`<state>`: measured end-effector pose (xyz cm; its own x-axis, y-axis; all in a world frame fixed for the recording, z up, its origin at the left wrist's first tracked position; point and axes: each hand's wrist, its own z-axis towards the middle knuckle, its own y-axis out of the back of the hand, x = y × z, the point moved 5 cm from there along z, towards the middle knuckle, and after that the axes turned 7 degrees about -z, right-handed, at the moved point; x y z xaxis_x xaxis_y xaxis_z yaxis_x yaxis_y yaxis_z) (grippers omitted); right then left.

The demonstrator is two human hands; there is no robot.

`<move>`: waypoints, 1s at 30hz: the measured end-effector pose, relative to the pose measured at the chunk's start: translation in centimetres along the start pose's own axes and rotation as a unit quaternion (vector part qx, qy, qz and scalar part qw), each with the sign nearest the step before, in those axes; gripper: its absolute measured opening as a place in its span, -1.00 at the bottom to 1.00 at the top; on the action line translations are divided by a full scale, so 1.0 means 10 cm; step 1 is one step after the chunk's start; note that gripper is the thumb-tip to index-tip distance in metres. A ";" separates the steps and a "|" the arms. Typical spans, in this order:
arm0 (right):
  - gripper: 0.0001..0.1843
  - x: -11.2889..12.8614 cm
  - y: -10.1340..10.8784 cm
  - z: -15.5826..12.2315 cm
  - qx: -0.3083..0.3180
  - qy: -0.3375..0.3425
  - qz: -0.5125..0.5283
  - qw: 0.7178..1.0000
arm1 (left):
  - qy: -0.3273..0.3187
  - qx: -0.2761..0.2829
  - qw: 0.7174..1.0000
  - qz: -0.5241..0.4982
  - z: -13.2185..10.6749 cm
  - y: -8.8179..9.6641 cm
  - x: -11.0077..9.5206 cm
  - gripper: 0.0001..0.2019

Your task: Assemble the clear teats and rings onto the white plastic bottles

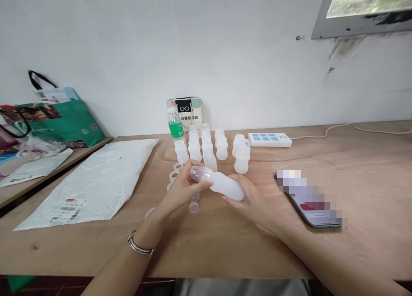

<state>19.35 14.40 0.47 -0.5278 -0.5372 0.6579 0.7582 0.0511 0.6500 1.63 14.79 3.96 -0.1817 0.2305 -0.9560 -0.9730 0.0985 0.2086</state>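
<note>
Between my hands lies a white, wavy-sided baby bottle [228, 186], tilted nearly flat above the table. My left hand [184, 185] closes its fingers on the clear dome cap [200, 173] at the bottle's neck. Around the bottle's base end wraps my right hand [246, 197]. Just beyond stand several similar white bottles [221, 148], some topped with clear caps. Clear rings [193, 208] lie on the table near my left hand, which partly hides some of them.
A white mailing bag [96, 180] lies flat on the left of the wooden table [244, 248]. At right is a phone [309, 201], with a power strip [269, 139] behind it. A green-labelled water bottle [175, 126] and a paper bag [192, 111] stand against the wall.
</note>
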 end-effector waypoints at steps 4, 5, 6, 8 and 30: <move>-0.60 0.04 0.06 -0.04 -0.075 0.116 -0.142 0.980 | 0.017 -0.010 1.000 0.010 0.00 0.02 0.02 -0.65; -0.58 0.05 0.07 -0.06 -0.087 0.146 -0.174 0.970 | 0.024 -0.016 1.000 0.010 0.00 0.02 0.04 -0.65; -0.57 0.05 0.09 -0.07 -0.099 0.171 -0.203 0.959 | 0.035 -0.017 0.999 0.004 0.00 0.01 0.07 -0.65; -0.58 0.04 0.11 -0.09 -0.117 0.203 -0.250 0.940 | 0.060 -0.004 0.998 -0.021 0.00 -0.02 0.13 -0.63; -0.65 -0.04 0.09 0.05 0.014 -0.115 0.121 0.986 | -0.096 0.083 0.981 -0.147 -0.01 0.09 -0.09 -0.63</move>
<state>20.05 15.12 1.01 -0.4075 -0.3019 0.8619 0.8638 0.1788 0.4711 0.90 14.53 4.96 0.1495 0.3456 -0.9264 -0.9401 0.3401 -0.0248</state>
